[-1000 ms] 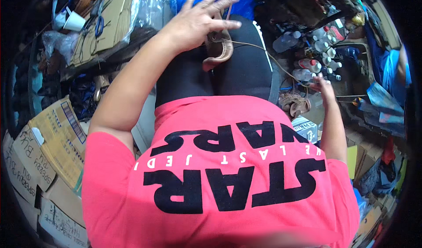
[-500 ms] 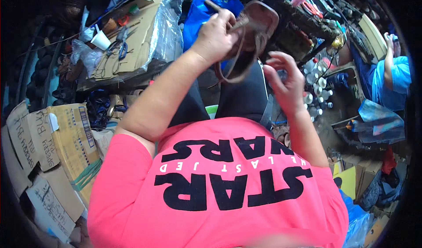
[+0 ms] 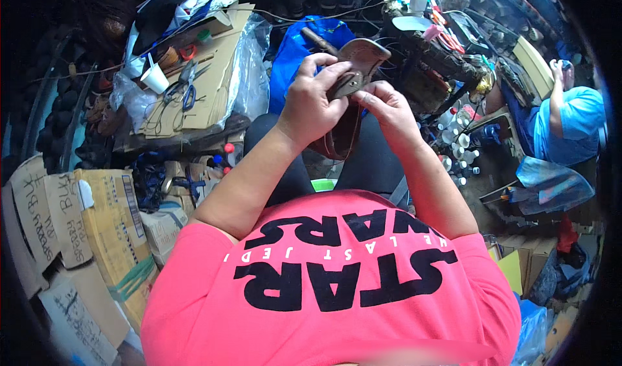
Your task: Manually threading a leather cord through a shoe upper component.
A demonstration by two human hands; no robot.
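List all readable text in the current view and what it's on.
Wording not copied:
Pink shirt: large black lettering, smaller white line, legible.
Cardboard flaps, left: black handwriting, partly legible.
Yellow carton: print, mostly too small.
White box: too small.
Lower pale box: handwriting, too blurred.
Held leather piece: none legible.

There is one bare left hand (image 3: 312, 100) and one bare right hand (image 3: 392, 113), with one brown leather shoe (image 3: 356, 81) between their fingers (image 3: 332, 74). Just past the left fingers is one brown rod-shaped handle (image 3: 316, 40); beyond both hands, one crumpled blue plastic bag (image 3: 289, 68). Left of the fingers are one white cup (image 3: 155, 80) and one pair of blue-handled scissors (image 3: 188, 98). Right of them are one person in a blue shirt (image 3: 572, 125) and several clear plastic bottles (image 3: 470, 156), too crowded to count.
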